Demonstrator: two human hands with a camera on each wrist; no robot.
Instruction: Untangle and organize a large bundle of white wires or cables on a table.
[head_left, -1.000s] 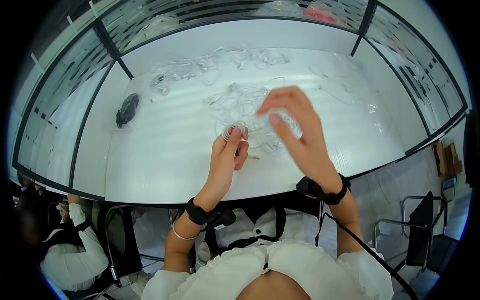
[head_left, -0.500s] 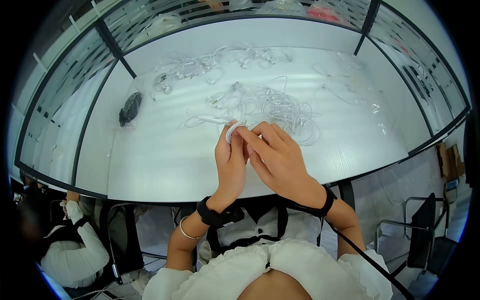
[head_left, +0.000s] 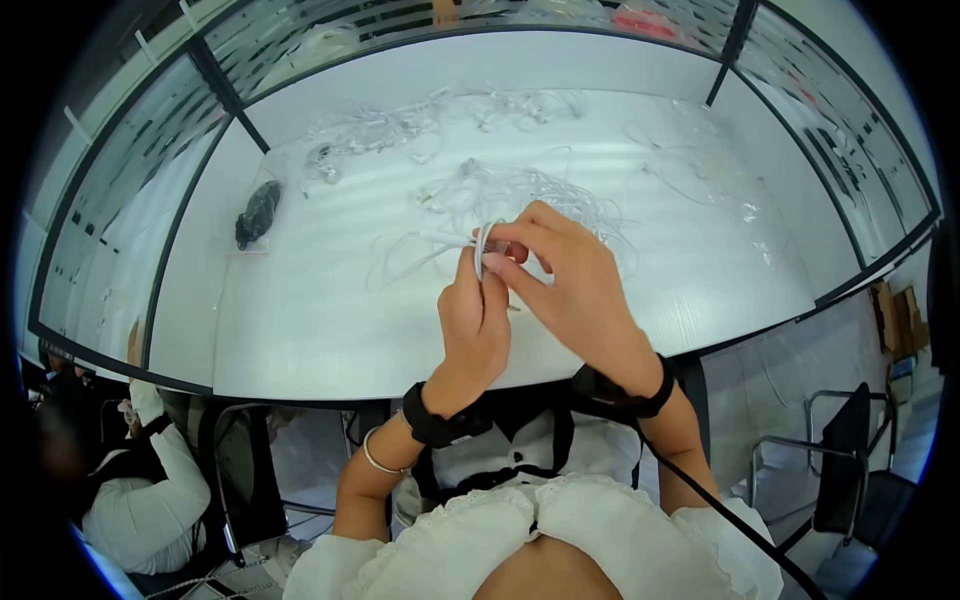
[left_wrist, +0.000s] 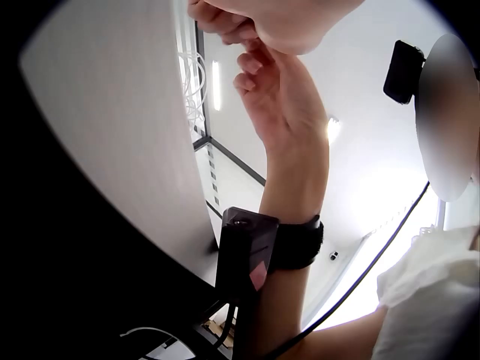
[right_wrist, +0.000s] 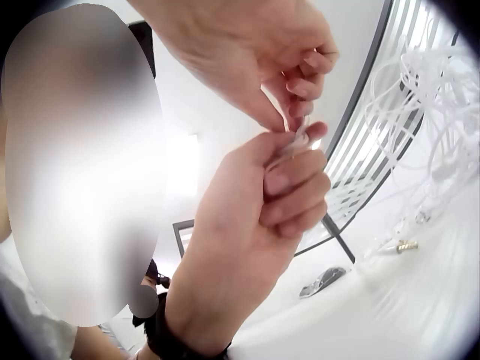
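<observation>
Head view, near to far. My left hand (head_left: 478,320) is raised just above the near edge of the bench (head_left: 330,340), fingers curled round a small coil (head_left: 486,238) of thin white cable. The coil stands on edge at my fingertips. My right hand (head_left: 575,285) meets it from the right, thumb and forefinger pinching the same coil near its top. Right wrist view agrees: both hands grasp the white loops.

Handling, my judgement: the cable is light, soft and limp, probably a bit slick. The loops would likely spring apart if the pinch eases. Best hold is across the whole bundle, all turns together, not on one strand. No hard pull near the plug ends.

A small gold plug (right_wrist: 405,245) lies on the bench near the hands.

Beyond them, a big tangle (head_left: 545,195) of white cable lies mid-bench.

Left, well apart, is a clear pouch (head_left: 257,213) with a dark item inside; cannot tell what.

Far right are clear bags (head_left: 725,195), lying flat, contents unreadable.

Along the far edge, more cables (head_left: 400,130) lie in a loose row.
</observation>
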